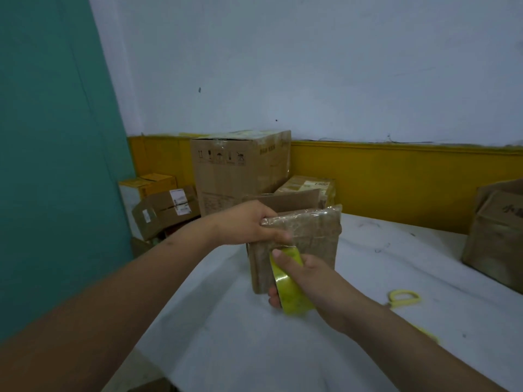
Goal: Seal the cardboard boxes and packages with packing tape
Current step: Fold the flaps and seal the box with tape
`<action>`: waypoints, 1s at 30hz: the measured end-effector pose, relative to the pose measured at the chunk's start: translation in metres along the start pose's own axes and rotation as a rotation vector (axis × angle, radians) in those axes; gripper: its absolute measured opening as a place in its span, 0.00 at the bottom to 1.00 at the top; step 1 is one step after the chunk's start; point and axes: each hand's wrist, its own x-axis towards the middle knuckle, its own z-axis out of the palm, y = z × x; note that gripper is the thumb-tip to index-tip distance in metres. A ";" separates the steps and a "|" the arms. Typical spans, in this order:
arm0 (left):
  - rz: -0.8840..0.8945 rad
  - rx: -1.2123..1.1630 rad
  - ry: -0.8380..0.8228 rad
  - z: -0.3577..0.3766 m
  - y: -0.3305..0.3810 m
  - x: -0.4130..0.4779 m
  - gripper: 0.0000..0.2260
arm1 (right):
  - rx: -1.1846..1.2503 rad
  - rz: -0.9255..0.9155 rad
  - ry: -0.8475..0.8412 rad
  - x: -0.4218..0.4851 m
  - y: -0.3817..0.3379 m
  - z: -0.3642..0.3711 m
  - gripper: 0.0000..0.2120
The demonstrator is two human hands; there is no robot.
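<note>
One tape-wrapped cardboard package (305,241), upright, white table (215,335) beneath it; left hand (246,222) grips its top left corner. One yellowish packing-tape roll (284,278) against its near face, clasped by right hand (311,281). One pair yellow-handled scissors (403,297) lying right of it. One open carton (498,236) farther right.

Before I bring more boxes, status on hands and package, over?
Left hand grips package top edge. Right hand holds tape roll at its near face. Scissors lie off right, nothing blocking.
</note>
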 end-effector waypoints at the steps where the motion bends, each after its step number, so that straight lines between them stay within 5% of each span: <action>1: 0.006 0.018 0.002 0.000 0.000 0.002 0.14 | 0.016 -0.003 -0.007 0.001 0.000 0.000 0.16; 5: -0.027 0.056 0.036 -0.005 0.003 0.007 0.11 | -0.162 -0.108 0.076 0.000 -0.001 -0.017 0.26; 8: -0.105 0.360 0.122 -0.014 0.005 0.008 0.19 | -0.836 -0.367 0.350 -0.019 -0.001 -0.077 0.16; 10: -0.159 0.721 0.313 -0.009 0.003 0.005 0.26 | -1.293 -0.320 0.345 -0.035 0.004 -0.130 0.10; 12: -0.267 0.763 0.514 0.007 0.005 -0.001 0.31 | -1.469 -0.141 0.194 -0.049 0.017 -0.170 0.16; 14: -0.368 0.587 0.743 0.028 0.010 -0.007 0.33 | -1.432 -0.064 0.088 -0.058 0.030 -0.188 0.22; 18: -0.525 0.187 1.108 0.064 0.018 -0.015 0.37 | -1.351 -0.102 0.180 -0.065 0.041 -0.193 0.21; 22: -0.740 -0.353 1.012 0.082 0.012 -0.011 0.46 | -1.491 -0.131 0.155 -0.083 0.050 -0.193 0.25; 26: -0.810 -0.874 0.761 0.086 0.010 -0.006 0.56 | -1.746 0.029 0.144 -0.096 0.037 -0.195 0.24; 30: -0.705 -1.109 0.699 0.085 0.009 -0.008 0.27 | -1.597 0.173 0.245 -0.107 0.014 -0.168 0.23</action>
